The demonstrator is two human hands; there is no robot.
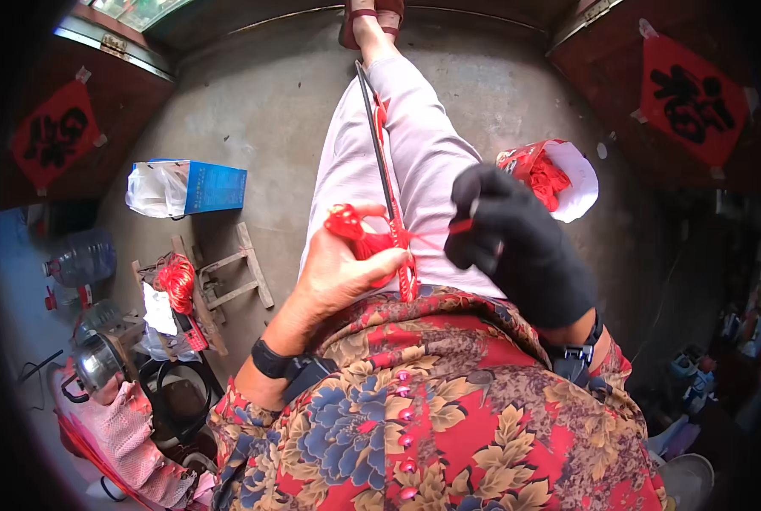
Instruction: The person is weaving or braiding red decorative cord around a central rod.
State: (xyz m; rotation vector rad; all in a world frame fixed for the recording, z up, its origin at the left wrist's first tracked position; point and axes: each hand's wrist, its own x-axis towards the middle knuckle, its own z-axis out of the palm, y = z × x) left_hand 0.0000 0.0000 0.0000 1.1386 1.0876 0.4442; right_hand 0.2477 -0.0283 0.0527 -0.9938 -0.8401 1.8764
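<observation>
My bare left hand [338, 268] is closed round a bundle of shiny red cord [372, 243], its thumb pressed on a long dark rod [375, 128]. The rod lies lengthwise over my lap and legs, and its near end is covered with red wrapping [408, 277]. Blurred red strands [431, 232] stretch from the rod across to my right hand [521, 243], which wears a black glove. Its fingers are curled in a pinch, with a short bit of red between them. The glove hides part of that grip.
Left of my legs stand a blue box [215, 186] with a white bag and a wooden stool [240, 272]. Red cord [176, 281] sits beside the stool, near a lidded pot [99, 364]. A white-lined bag [580, 183] with red material stands at the right.
</observation>
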